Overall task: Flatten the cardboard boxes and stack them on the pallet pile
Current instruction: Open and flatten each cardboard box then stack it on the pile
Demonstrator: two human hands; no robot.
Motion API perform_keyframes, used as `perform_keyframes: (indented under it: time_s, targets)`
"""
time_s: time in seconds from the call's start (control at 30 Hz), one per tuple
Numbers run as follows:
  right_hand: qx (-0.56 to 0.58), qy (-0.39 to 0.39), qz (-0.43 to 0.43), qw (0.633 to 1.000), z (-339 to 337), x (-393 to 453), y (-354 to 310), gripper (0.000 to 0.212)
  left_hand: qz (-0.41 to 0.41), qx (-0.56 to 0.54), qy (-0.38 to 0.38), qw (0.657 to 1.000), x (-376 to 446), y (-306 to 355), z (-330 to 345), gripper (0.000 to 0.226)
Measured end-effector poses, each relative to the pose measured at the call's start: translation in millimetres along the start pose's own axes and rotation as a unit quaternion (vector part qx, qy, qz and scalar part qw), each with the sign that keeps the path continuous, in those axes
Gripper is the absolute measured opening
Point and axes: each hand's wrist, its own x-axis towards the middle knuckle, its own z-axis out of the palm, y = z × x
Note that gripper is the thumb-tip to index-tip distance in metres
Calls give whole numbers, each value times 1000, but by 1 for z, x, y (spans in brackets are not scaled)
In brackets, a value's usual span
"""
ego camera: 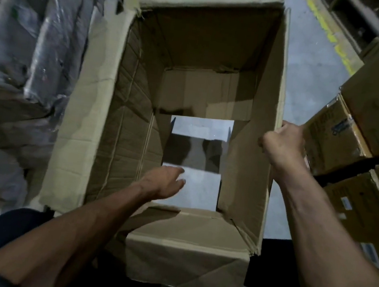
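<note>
A large brown cardboard box stands upright in front of me, open at the top. Its bottom flaps are partly apart, and the grey floor shows through the gap. My left hand reaches down inside the box with relaxed fingers and holds nothing. My right hand grips the top edge of the box's right wall, fingers curled over the rim. The box's top flaps hang outward at the left, far and near sides.
Plastic-wrapped goods rise at the left. Stacked, labelled cartons stand close on the right. Grey concrete floor with a yellow line runs beyond the box.
</note>
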Motion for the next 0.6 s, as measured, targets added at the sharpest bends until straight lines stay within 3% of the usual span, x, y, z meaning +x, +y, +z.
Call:
perform_keyframes:
  time_s: [0.1,0.17,0.23,0.43,0.53,0.6]
  targets:
    - [0,-5,11,1000,-1,-5,4,19,30,106,173,979,-19,-7,-38,35]
    - [-4,-10,22,1000,-3,-9,7,18,14,196,276,941,-28,-19,-60,45]
    - [-8,-16,29,999,-6,-14,10,20,-19,189,326,926,-37,-31,-77,54]
    - [-23,-24,24,999,-10,-29,20,29,-23,158,405,900,-60,-36,-79,68]
    - [-19,-21,34,999,-14,-31,26,30,-106,10,416,903,-65,-44,-87,77]
    - [-16,-26,37,999,-16,-31,28,25,-165,-86,387,903,-64,-52,-93,68]
